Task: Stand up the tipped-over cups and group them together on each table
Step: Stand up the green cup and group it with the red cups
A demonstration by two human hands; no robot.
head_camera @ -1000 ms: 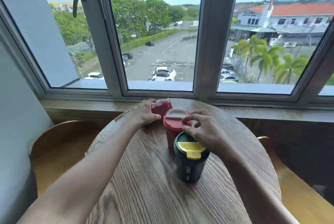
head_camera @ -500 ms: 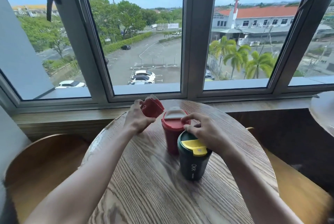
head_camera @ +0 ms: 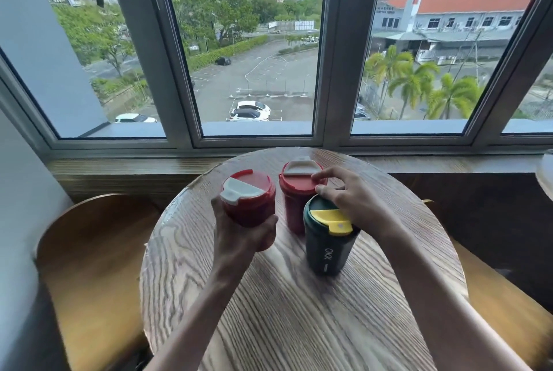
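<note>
Fingers of the left hand point(head_camera: 244, 233) wrap the lower body of a red cup point(head_camera: 248, 198), hiding its base, so whether it touches the round table point(head_camera: 299, 310) cannot be told; it stands about upright with its white-flapped lid facing up. Just to the right of that hand a second red cup point(head_camera: 294, 191) stands upright, its lower wall partly hidden behind the dark green cup point(head_camera: 327, 239) that stands nearer, with a yellow flap on its lid and pale lettering down its side. The right hand point(head_camera: 356, 203) rests loosely spread over both lids, fingertips on the second red cup's rim, palm covering the far edge of the green lid, gripping neither. All three cups are smooth, tapered cylinders; the tabletop is bold-grained wood. Bare wood lies open below both wrists toward the near edge. Curved wooden chairs point(head_camera: 89, 251) flank the table, cut off by the frame.
</note>
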